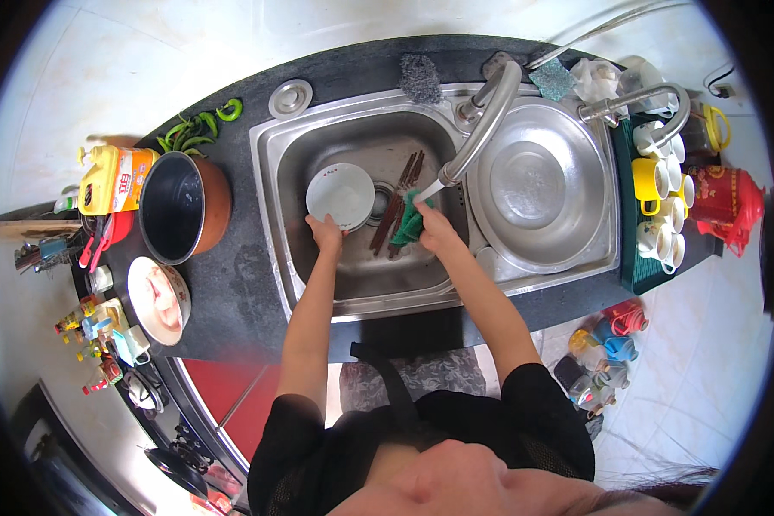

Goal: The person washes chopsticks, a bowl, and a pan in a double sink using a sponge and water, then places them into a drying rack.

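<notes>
My left hand [325,234] grips the near rim of a white bowl [340,194], held tilted over the left sink basin [361,284]. In my right hand [435,230] is a green cloth [410,220], bunched beneath the end of the faucet [477,142]. Water appears to run from the faucet onto the cloth. Several brown chopsticks [389,212] lie on the basin floor between the bowl and the cloth. The drain [378,203] shows partly behind the bowl's right edge.
A large metal basin [533,185] fills the right sink. Mugs [650,179] stand in a green tray [629,258] beside it. Left of the sink are a dark pot [181,206], green peppers [189,131] and a bowl of meat [156,297]. A scouring pad [420,77] rests behind the sink.
</notes>
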Demonstrator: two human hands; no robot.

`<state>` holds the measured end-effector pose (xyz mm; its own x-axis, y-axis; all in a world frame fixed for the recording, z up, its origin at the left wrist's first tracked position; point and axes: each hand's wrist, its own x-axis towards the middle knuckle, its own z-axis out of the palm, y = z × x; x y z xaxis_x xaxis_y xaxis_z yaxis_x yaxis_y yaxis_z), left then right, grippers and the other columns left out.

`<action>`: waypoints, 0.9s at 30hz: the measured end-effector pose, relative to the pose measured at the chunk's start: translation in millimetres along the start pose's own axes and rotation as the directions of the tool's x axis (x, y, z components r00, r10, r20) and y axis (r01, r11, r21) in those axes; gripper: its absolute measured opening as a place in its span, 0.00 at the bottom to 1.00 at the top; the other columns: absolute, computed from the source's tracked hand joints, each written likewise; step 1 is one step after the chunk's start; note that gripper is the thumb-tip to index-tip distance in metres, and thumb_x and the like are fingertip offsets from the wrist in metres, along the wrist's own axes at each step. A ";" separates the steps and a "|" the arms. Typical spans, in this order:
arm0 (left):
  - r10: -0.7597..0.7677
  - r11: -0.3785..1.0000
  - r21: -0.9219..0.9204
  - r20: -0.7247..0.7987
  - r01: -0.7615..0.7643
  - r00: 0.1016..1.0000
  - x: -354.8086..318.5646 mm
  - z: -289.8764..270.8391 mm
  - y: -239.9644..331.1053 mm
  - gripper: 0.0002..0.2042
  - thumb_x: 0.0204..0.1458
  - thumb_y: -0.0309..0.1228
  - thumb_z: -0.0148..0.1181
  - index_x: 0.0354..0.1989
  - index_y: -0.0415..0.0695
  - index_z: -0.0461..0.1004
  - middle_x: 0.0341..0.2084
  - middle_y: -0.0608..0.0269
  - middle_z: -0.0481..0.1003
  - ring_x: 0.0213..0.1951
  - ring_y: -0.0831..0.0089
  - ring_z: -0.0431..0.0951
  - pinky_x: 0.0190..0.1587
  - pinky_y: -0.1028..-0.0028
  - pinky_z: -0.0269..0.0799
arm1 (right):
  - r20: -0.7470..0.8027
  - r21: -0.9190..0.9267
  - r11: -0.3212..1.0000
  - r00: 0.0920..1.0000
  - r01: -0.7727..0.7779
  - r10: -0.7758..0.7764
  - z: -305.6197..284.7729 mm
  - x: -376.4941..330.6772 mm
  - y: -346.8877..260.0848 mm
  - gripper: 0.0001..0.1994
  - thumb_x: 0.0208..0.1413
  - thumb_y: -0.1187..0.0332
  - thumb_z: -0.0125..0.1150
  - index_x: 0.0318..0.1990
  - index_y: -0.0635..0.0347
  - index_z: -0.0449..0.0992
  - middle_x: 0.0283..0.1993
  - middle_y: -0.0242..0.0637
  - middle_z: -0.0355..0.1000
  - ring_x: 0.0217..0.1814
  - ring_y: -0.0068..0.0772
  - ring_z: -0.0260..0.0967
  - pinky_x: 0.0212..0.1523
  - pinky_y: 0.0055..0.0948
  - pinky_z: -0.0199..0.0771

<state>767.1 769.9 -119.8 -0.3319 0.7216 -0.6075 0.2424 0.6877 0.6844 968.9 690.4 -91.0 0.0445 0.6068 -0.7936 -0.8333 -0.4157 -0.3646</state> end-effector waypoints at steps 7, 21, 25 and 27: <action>-0.210 0.807 -0.453 0.381 0.379 0.901 -23.5 -0.4 -29.2 0.10 0.46 0.21 0.47 0.38 0.35 0.59 0.34 0.50 0.65 0.35 0.61 0.71 0.34 0.68 0.74 | -0.118 -0.105 0.990 0.987 0.097 -0.109 -10.7 -18.5 -8.1 0.25 0.52 0.53 0.48 0.54 0.53 0.53 0.52 0.30 0.57 0.52 0.27 0.54 0.50 0.36 0.51; 0.326 0.430 0.708 0.458 -0.561 0.827 -47.5 102.0 -50.1 0.12 0.46 0.27 0.45 0.40 0.40 0.60 0.35 0.52 0.67 0.40 0.55 0.68 0.43 0.60 0.64 | -0.012 -0.275 0.926 0.963 0.257 -0.271 -13.8 -52.0 4.7 0.25 0.54 0.55 0.45 0.54 0.59 0.53 0.48 0.37 0.58 0.50 0.28 0.53 0.51 0.25 0.52; 0.184 0.573 0.639 0.510 -0.513 0.840 -45.6 82.6 -48.8 0.13 0.45 0.31 0.49 0.39 0.40 0.61 0.38 0.50 0.67 0.41 0.55 0.68 0.42 0.62 0.64 | -0.019 -0.418 0.884 0.970 0.211 -0.241 1.3 -45.1 19.1 0.27 0.53 0.52 0.45 0.54 0.60 0.52 0.49 0.39 0.58 0.50 0.30 0.54 0.51 0.25 0.52; 0.017 0.827 0.430 0.623 -0.361 0.782 -64.8 78.3 -21.3 0.16 0.43 0.32 0.51 0.40 0.40 0.61 0.41 0.49 0.66 0.44 0.56 0.67 0.42 0.63 0.63 | -0.032 -0.518 0.836 0.972 0.183 -0.233 6.6 -41.9 23.1 0.28 0.52 0.50 0.45 0.54 0.60 0.52 0.49 0.41 0.59 0.50 0.32 0.54 0.51 0.25 0.52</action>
<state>854.8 714.7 -126.5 0.3130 0.6258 -0.7144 0.7125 0.3426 0.6123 944.2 659.8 -63.0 0.2554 0.6647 -0.7021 -0.4031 -0.5869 -0.7022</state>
